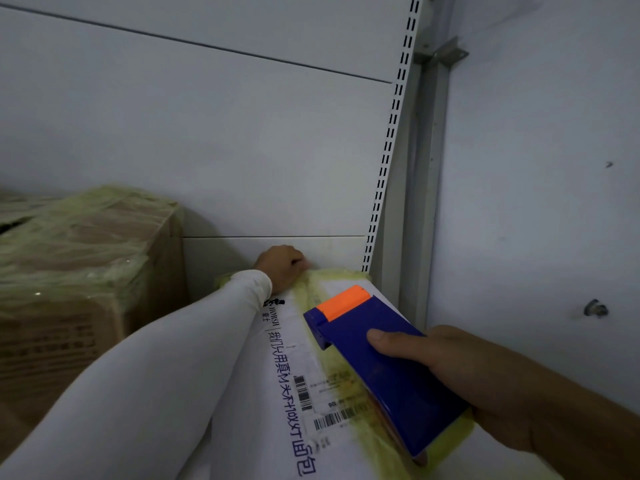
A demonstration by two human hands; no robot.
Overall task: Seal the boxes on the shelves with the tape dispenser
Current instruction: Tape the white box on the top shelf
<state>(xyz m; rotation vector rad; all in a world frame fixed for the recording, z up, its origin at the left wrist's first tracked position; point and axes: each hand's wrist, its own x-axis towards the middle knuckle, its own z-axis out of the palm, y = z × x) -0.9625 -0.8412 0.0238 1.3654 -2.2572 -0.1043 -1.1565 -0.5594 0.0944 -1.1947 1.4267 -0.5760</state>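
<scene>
On shelf, against back panel: white box (277,393). Left hand (282,268) curled, pressing far edge. Right hand (460,372) wrapped around blue tape dispenser (377,362) on yellowish tape (349,386) atop box.

Tape dispenser (381,368): smooth blue plastic, slight sheen, with a matt orange plastic cap. White box (277,393): smooth printed card, paper barcode labels, overlaid with a strip of yellowish, filmy tape (349,382); brown box (86,271) is matt cardboard under wrinkled, glossy yellow tape. Sleeve (156,375) is soft white cloth; shelf back panel (242,150) and slotted upright (391,133) look like matt painted metal.
</scene>
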